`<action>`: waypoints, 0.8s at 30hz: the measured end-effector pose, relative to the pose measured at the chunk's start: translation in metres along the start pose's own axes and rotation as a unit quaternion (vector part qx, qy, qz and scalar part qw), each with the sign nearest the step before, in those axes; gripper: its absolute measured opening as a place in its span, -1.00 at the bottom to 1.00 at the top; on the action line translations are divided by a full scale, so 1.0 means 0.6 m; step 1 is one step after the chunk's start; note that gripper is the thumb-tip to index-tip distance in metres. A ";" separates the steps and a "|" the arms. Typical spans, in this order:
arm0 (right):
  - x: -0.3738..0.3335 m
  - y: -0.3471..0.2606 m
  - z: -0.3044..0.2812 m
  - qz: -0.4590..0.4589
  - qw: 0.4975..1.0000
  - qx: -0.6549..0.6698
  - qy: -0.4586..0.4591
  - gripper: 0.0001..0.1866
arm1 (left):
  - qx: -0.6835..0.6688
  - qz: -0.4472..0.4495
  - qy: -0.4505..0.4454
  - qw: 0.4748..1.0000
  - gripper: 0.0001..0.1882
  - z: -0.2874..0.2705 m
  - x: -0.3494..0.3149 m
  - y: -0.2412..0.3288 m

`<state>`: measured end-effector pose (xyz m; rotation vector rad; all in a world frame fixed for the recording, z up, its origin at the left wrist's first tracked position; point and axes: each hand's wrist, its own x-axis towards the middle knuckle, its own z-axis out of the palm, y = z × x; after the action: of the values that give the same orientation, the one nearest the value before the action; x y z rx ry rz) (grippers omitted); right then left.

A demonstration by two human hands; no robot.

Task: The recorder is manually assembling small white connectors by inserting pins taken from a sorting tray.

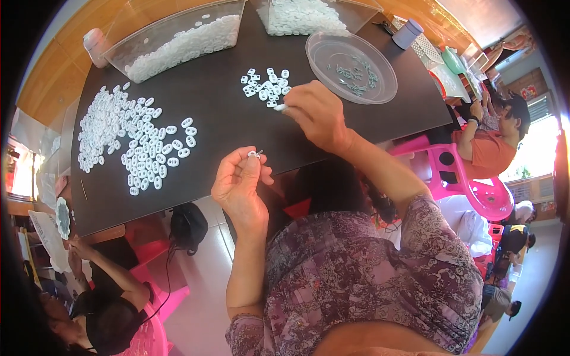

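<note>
White pieces (253, 154) sit pinched in both hands (240, 184), the right hand (317, 113) beside a loose white cluster (263, 94).

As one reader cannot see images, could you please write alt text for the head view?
A person's left hand holds a small white piece at a dark table; the right hand is at a small pile of white pieces. A larger white pile lies left, a round clear tray right.
</note>
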<state>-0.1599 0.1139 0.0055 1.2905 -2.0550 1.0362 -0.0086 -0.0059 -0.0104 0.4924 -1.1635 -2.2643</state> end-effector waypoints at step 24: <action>-0.005 0.003 0.004 0.024 0.991 -0.048 -0.119 -0.86 | 0.002 -0.006 -0.005 1.000 -0.89 -0.005 -0.001 0.002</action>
<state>-0.1603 0.1140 0.0013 1.3779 -2.2927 0.8254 -0.0062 -0.0077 -0.0112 0.4905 -1.1725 -2.2783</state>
